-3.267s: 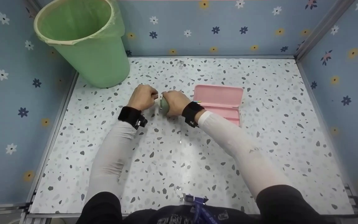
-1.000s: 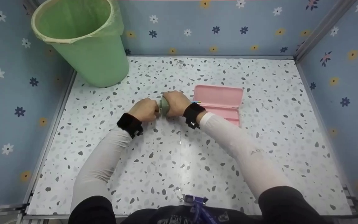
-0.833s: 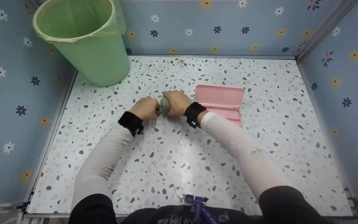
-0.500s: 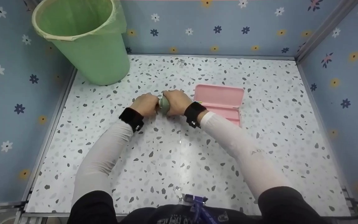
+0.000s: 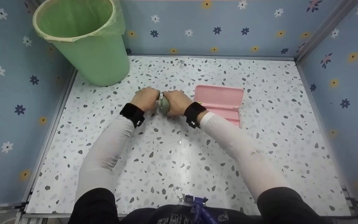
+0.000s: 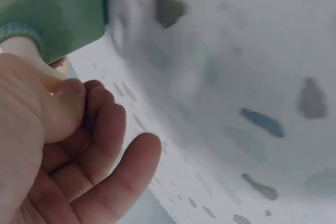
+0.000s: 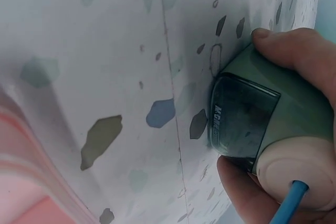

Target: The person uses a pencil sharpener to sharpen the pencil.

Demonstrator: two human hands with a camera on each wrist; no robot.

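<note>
A green hand-crank pencil sharpener (image 5: pixel 165 106) stands on the speckled table, gripped between the thumb and fingers of my right hand (image 5: pixel 179 102). In the right wrist view, its dark see-through drawer and round cream front show, with a blue pencil (image 7: pixel 290 203) in the hole. On the other side, my left hand (image 5: pixel 146 98) pinches the cream crank (image 6: pixel 22 48) between thumb and curled fingers; part of the crank is hidden by the hand. The pencil's far end is mostly hidden behind the right wrist in the head view.
An open pink pencil case (image 5: pixel 218 95) lies just right of the right hand, partly covered by the forearm. A tall green bin (image 5: pixel 95 59) with a liner stands at the back left. Flowered panels (image 5: pixel 216 31) close off the back and sides.
My left hand has circled with the crank: it was nearer the body one second ago and is now farther up and away. The right hand and sharpener stay in place.
</note>
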